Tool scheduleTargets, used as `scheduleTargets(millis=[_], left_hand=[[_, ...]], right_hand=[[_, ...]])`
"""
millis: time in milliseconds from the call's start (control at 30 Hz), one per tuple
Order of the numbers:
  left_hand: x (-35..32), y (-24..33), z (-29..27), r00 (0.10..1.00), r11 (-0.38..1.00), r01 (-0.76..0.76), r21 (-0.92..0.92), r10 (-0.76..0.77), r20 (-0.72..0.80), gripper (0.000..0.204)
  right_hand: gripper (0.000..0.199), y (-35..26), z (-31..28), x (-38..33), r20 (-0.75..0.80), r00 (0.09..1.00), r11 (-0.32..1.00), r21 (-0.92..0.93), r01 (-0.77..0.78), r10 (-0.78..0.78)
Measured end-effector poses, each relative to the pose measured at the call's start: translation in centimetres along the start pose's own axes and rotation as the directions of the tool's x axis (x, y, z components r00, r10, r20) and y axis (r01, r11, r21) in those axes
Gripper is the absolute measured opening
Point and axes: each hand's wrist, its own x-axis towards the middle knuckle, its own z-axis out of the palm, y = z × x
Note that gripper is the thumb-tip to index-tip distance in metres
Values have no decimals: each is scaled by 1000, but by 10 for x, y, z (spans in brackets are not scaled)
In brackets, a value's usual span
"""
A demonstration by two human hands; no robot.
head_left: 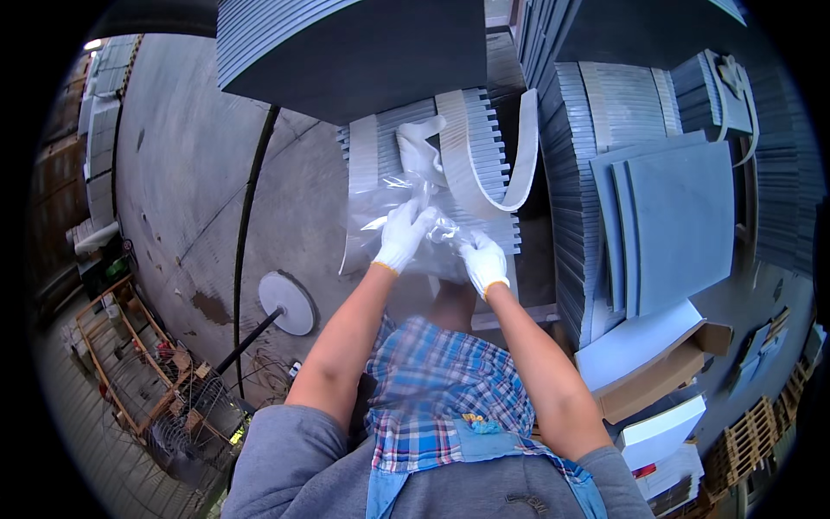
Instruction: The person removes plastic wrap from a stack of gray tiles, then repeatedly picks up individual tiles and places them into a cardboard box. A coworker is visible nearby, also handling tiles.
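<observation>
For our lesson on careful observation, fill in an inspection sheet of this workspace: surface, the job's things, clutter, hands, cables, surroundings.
Surface: stack of grey slabs, ribbed edges showing.
Job's things: clear plastic bag, crumpled, held over the stack.
Clutter: white strap looped across the stack; cardboard boxes at right.
Hands: left hand and right hand, both in white gloves, each with a grip on the bag.
Cables: black hose along the concrete floor.
Surroundings: more slab stacks; wooden pallets; pedestal fan.
</observation>
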Motion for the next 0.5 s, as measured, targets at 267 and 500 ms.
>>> scheduleTargets(millis=[267, 500], left_hand=[[-12, 33, -30, 948, 862, -287, 418, 193, 252, 101], [-7, 68, 2, 969, 637, -247, 730, 166, 183, 97]], right_hand=[[32, 16, -46, -7, -217, 976, 999, 18, 38, -33], [49, 68, -80, -59, -472, 874, 973, 230, -9, 119]])
